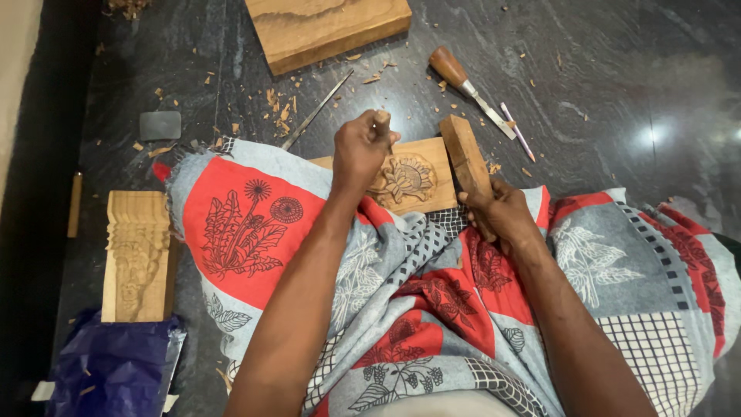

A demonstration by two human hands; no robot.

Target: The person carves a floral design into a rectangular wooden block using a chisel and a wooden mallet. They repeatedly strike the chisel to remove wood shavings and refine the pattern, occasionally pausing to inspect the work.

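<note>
On lap — left hand [361,148] grips chisel [381,117], right hand [502,214] mallet [466,157]

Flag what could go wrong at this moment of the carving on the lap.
1. The left hand grips a chisel upright on the carved flower panel while the right hand holds a wooden mallet block; a glancing blow could hit the knuckles.
2. The panel rests on a cloth over the lap, unclamped; it may shift and the edge slip.
3. A loose chisel lies nearby on the dark floor.
</note>
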